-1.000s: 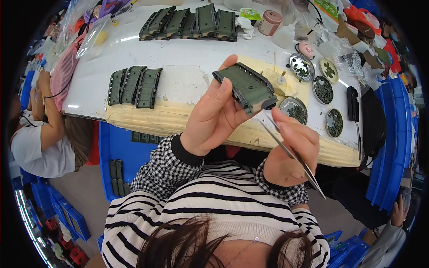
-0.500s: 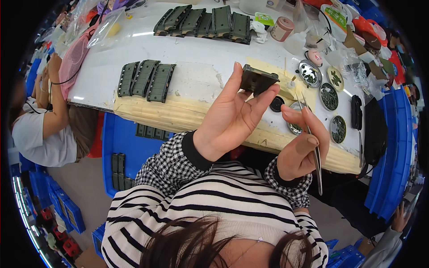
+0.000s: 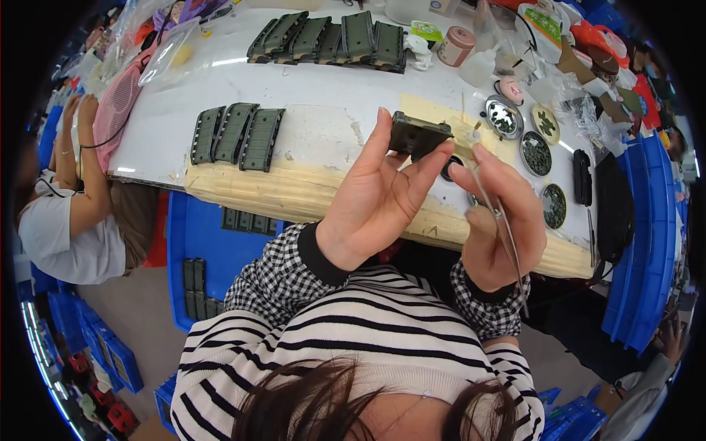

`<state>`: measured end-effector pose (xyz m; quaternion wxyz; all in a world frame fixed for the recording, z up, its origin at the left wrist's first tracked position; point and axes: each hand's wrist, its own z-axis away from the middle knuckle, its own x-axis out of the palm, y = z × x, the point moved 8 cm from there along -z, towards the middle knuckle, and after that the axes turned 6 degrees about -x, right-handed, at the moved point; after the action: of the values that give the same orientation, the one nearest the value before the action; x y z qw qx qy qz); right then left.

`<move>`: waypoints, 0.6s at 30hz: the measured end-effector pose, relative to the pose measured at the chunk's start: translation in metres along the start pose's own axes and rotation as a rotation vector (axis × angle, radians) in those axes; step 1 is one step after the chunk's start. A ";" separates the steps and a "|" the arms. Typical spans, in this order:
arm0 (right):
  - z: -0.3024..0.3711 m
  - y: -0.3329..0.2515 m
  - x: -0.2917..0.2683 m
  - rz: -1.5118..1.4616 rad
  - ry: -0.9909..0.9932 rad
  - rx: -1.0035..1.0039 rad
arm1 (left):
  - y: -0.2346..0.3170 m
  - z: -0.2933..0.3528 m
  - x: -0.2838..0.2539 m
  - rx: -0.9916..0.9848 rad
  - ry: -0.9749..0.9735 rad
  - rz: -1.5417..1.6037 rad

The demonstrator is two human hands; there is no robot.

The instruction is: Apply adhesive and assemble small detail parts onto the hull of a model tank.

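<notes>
My left hand [image 3: 368,202] grips a dark green, box-like moulded part [image 3: 419,135] between thumb and fingers, raised above the table's front edge. Its hollow, darker side faces me. My right hand [image 3: 504,220] is closed on metal tweezers [image 3: 516,261], whose long end slants down past the palm. The right fingertips are near the part's right end; whether the tweezers touch it I cannot tell. Behind the hands, a small black round piece [image 3: 448,170] is partly hidden. Three ribbed green curved pieces [image 3: 234,134] lie on the table to the left.
Several similar green pieces [image 3: 327,40] form a back row. Round dishes [image 3: 537,153] of small dark green bits stand at right, near a black tool [image 3: 582,178]. A blue crate [image 3: 202,246] with green pieces sits below the table edge. Another person [image 3: 70,228] works at left.
My right hand has moved up and inward with the tweezers, its fingertips now closer to the green part. My left hand still holds the part, shifted slightly left.
</notes>
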<state>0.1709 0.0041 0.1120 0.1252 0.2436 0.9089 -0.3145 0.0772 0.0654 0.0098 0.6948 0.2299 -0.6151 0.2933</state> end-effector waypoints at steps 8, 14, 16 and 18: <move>-0.026 -0.020 0.009 0.159 -0.239 -0.271 | -0.010 0.004 0.001 0.040 0.074 -0.111; -0.033 -0.027 0.011 0.206 -0.253 -0.264 | -0.006 0.005 0.001 0.086 0.045 -0.174; -0.033 -0.028 0.012 0.223 -0.261 -0.301 | -0.006 0.006 0.001 0.069 0.022 -0.174; -0.034 -0.029 0.014 0.233 -0.231 -0.366 | -0.006 0.006 0.001 0.072 0.014 -0.181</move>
<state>0.1416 0.0112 0.1476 0.3059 0.2824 0.8961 -0.1540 0.0770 0.0576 0.0118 0.7141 0.3074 -0.5759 0.2528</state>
